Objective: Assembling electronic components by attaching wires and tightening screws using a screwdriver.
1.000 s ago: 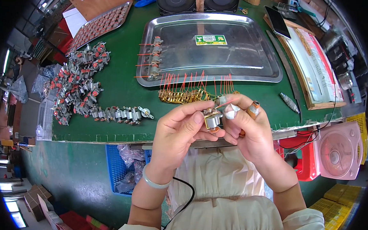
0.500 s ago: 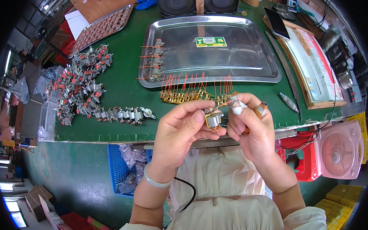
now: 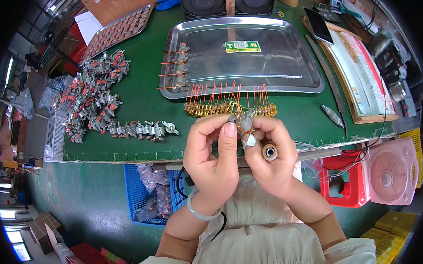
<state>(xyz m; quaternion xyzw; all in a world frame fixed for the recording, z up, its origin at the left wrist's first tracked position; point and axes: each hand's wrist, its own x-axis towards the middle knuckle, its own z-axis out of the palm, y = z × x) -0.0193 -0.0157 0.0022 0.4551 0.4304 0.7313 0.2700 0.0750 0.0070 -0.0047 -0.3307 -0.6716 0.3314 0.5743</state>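
Between both hands, at the table's near edge, is a small silver motor-like part (image 3: 245,124) with a brass-coloured frame. My left hand (image 3: 212,153) pinches its left side with thumb and forefinger. On its right side, my right hand (image 3: 271,153) closes against it, white wrapping around the thumb. That same hand also holds a round tool handle (image 3: 270,151), seen end-on, its far part hidden. Just beyond the fingers stands a row of brass-coloured brackets (image 3: 210,108) with red-orange wires pointing up. Several finished-looking silver parts with wires (image 3: 181,67) line the tray's left side.
The metal tray (image 3: 282,27) fills the middle back. A heap of silver and red parts (image 3: 92,94) lies left, with a row of similar parts (image 3: 143,130) nearer. To the right are a long metal strip (image 3: 329,79), a phone (image 3: 318,26) and a papered board (image 3: 360,73).
My hands have drawn closer together. The right hand has turned, bringing the tool handle end-on below the motor-like part, which is now tilted and gripped from both sides.
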